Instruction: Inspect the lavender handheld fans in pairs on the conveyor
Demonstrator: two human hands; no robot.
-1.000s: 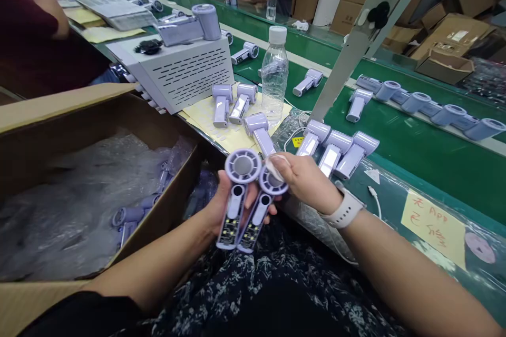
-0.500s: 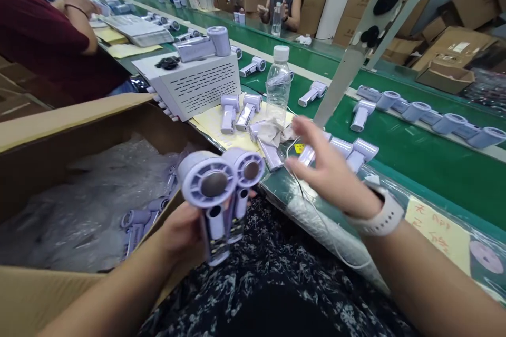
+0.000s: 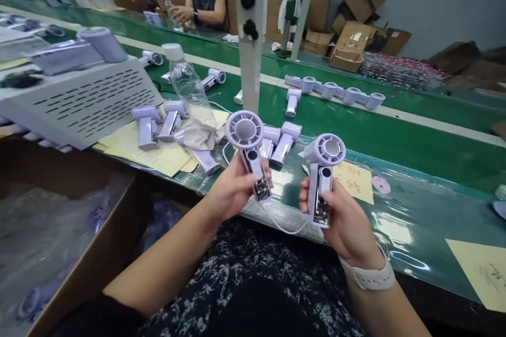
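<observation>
My left hand (image 3: 233, 187) is wrapped round the handle of a lilac handheld fan (image 3: 256, 168), its round head up and circuit parts bare low on the handle. Held upright in my right hand (image 3: 348, 216) is a second lilac fan (image 3: 315, 181), also with bare circuitry. The two fans are apart, over the front edge of the green bench (image 3: 419, 221). Just behind the left one lie more lilac fans (image 3: 286, 142). A white cable (image 3: 276, 224) loops below my hands.
Left of my hands stand a clear bottle (image 3: 190, 81), a crumpled cloth (image 3: 200, 134) and a vented white case (image 3: 95, 100). An open carton (image 3: 98, 237) is at lower left. A metal post (image 3: 250, 63) rises ahead. Across the belt sits a person (image 3: 205, 0).
The view has swung right. Both fans were in my left hand; one is now in my right hand, which was open and empty. My hands are now side by side over the bench edge.
</observation>
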